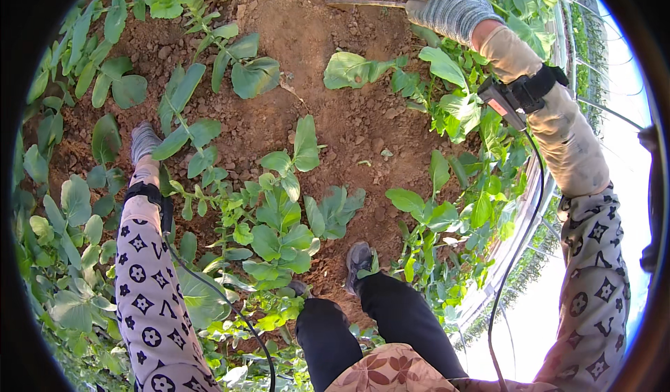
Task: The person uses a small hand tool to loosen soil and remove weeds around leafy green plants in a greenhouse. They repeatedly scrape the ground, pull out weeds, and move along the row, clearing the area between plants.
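My right hand (pixel 445 9), in a grey striped knit glove, is closed around one end of a thin, straight, stick-like tool (pixel 364 3). The tool reaches leftward over bare soil; what it is exactly is unclear. On the left, my left hand (pixel 144 142) wears a similar glove and hangs low among broad leaves. Its fingers are hard to make out, and I see nothing plainly held in it. Near it stands a leafy green plant (pixel 180 140) with long stalks. Just below the right hand, a large leaf (pixel 444 67) rises from the right-hand row of plants.
Brown crumbly soil (pixel 335 146) runs between two rows of plants. My shoe (pixel 360 266) stands beside a leafy clump (pixel 277 235). A black cable (pixel 515 256) hangs from the right wrist device (pixel 505 101), another cable (pixel 230 308) from the left. Bright plastic sheeting (pixel 523 313) lies right.
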Demonstrator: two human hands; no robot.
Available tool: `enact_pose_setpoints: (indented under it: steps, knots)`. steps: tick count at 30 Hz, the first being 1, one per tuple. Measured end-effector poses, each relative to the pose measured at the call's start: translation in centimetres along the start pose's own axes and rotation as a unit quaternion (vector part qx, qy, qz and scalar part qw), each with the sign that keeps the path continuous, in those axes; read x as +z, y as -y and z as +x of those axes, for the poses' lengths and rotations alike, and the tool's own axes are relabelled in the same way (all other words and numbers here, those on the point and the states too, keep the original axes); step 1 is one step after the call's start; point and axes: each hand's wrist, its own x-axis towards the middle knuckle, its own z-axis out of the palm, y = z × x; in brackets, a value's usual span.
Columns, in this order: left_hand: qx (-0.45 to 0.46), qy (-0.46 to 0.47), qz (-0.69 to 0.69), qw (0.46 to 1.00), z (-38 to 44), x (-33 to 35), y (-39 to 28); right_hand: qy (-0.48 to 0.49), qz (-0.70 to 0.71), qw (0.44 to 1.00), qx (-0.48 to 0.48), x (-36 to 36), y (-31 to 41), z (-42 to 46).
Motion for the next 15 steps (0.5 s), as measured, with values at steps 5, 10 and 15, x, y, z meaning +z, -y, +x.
enact_pose_setpoints:
  steps: [5, 10, 15]
  knots:
    - [0.129, 0.034, 0.287, 0.949, -4.2, -2.4, -2.1, 0.015, -0.019, 0.999, -0.023, 0.7, -0.6, 0.8]
    - [0.053, 0.041, 0.261, 0.963, -5.0, -2.5, -3.3, 0.023, -0.013, 1.000, 0.014, -1.5, -0.1, 2.6]
    - [-0.114, 0.020, 0.028, 0.993, -3.4, -1.2, -1.6, 0.052, 0.082, 0.995, -0.038, -5.1, -0.8, 5.1]
